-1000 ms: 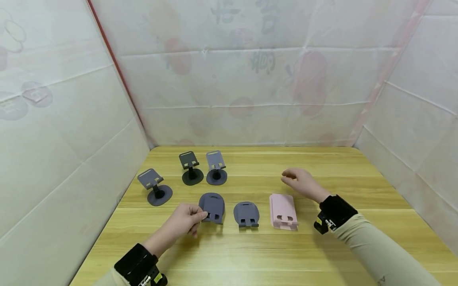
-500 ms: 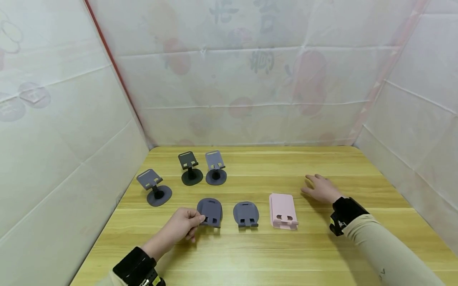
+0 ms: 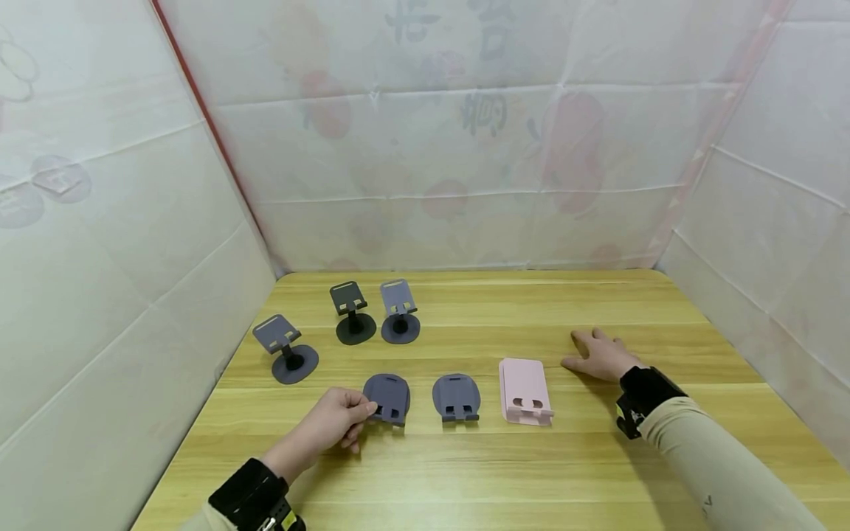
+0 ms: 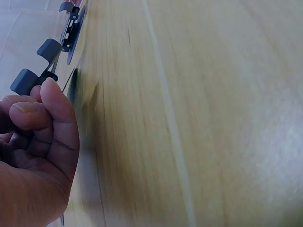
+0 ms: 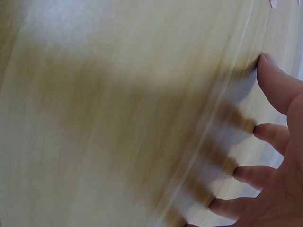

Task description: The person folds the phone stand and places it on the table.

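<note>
Table (image 3: 465,472): wood, smooth. Right hand (image 3: 600,355): flat on the table, fingers spread, just right of the pink stand (image 3: 525,391). Left hand (image 3: 328,426): curled, pinching the near-left edge of the folded grey stand (image 3: 387,397), front row, left. Risk: the edge pinch is shallow; on lifting, the stand could slip or swing open.

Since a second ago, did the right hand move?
Yes. The right hand came down from above the pink phone stand and now lies flat on the wooden table, to that stand's right.
</note>
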